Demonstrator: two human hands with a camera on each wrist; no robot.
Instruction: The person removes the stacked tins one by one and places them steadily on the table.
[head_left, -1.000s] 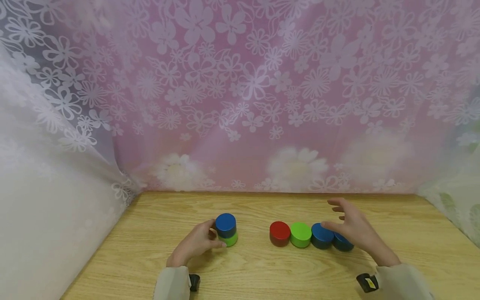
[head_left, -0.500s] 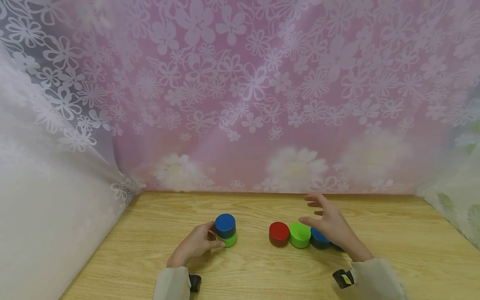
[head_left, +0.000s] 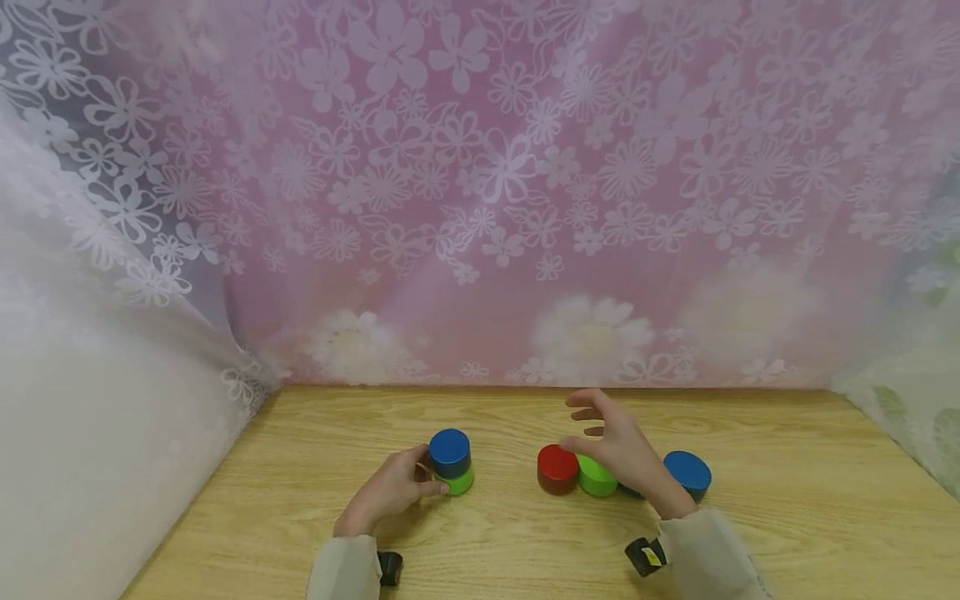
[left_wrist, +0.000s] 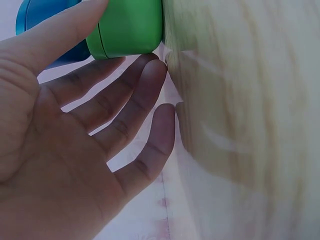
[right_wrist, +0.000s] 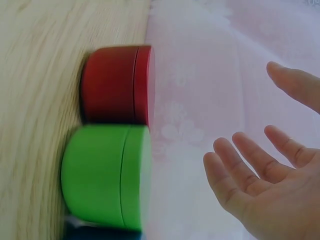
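Note:
A blue round tin (head_left: 450, 450) stands stacked on a green tin (head_left: 459, 482) at the left of the table. My left hand (head_left: 392, 492) holds the lower green tin, thumb on the near side and fingers behind it. In the left wrist view the thumb crosses in front of the blue tin (left_wrist: 37, 12) and reaches the green tin (left_wrist: 131, 27). My right hand (head_left: 618, 450) hovers over a row of tins, fingers spread and holding nothing. Below it are a red tin (head_left: 557, 471), a second green tin (head_left: 595, 477) and a mostly hidden blue tin (head_left: 630, 490).
Another blue tin (head_left: 687, 473) ends the row on the right, beside my right wrist. A wooden table (head_left: 502, 533) lies under everything. Pink flowered cloth (head_left: 480, 250) hangs along the back edge, with pale cloth (head_left: 90, 417) on the left side.
My right hand has moved left along the row, from the blue tins to above the red and green ones. The rightmost blue tin has come into view. My left hand stays at the stack.

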